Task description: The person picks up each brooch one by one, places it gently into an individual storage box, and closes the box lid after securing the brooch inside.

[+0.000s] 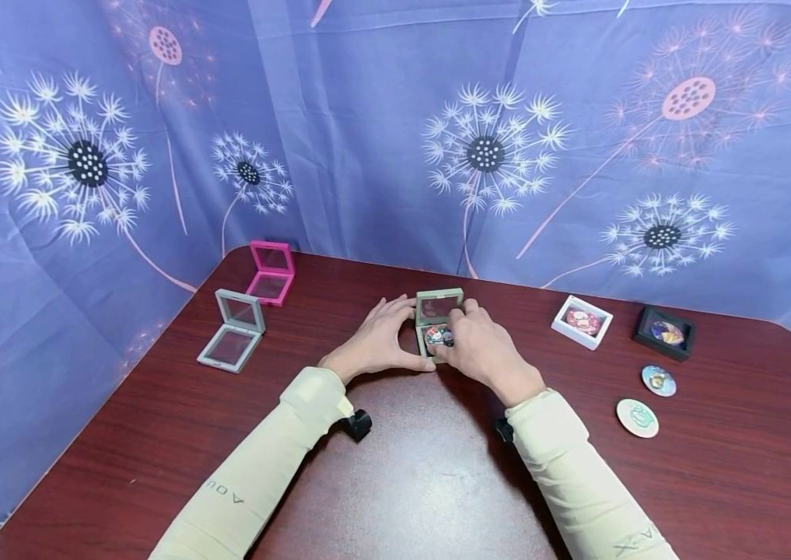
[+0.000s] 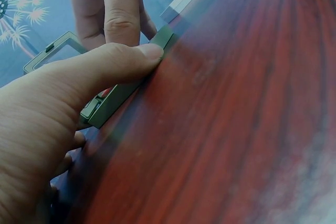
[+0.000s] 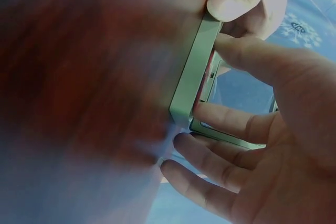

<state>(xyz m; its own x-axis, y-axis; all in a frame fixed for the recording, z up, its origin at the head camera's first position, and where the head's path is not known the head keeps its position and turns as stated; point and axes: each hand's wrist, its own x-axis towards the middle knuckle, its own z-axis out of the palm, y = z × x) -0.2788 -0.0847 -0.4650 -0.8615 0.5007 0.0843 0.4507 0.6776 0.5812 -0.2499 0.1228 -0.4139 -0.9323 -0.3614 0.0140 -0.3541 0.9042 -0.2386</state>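
Observation:
A small green display case (image 1: 430, 294) stands on the table with its clear-windowed lid raised. Inside its base lies a round badge (image 1: 435, 334) with a red, white and green picture, partly covered by fingers. My left hand (image 1: 383, 336) grips the case from the left, its thumb (image 2: 142, 56) on the front wall. From the right, my right hand (image 1: 484, 346) reaches into the base. Its thumb and index finger pinch at the badge, while the other fingers extend past the case's right side (image 3: 194, 74). In the right wrist view only a thin red edge of the badge shows.
Open pink (image 1: 272, 288) and grey (image 1: 230, 348) cases stand at the left. On the right are a white case (image 1: 601, 333) and a black case (image 1: 678, 350), each holding a badge. Blue (image 1: 659, 380) and pale green (image 1: 637, 418) badges lie nearer. A patterned curtain (image 1: 367, 155) hangs behind.

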